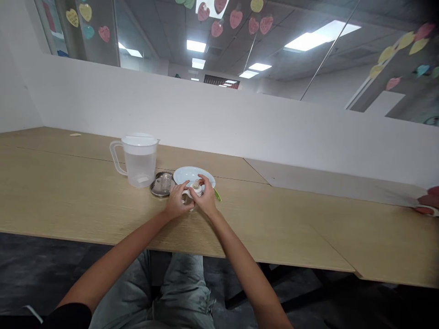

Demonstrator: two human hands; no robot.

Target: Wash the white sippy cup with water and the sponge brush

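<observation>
Your left hand (177,203) and right hand (206,198) pinch a small white object (196,188) over a white plate (192,174), a plastic jug (140,164) to their left.

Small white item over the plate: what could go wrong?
The small white item, held between the left hand and right hand, could slip and hit the near edge of the white plate. The left hand is also close to the glass jar, which could get knocked against the plastic jug.

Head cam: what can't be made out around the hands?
white item: too small, mostly covered by the left hand and right hand
jar: contents too small to tell
green object: partly hidden by the plate
co-worker's hand: cut off by the right edge
</observation>
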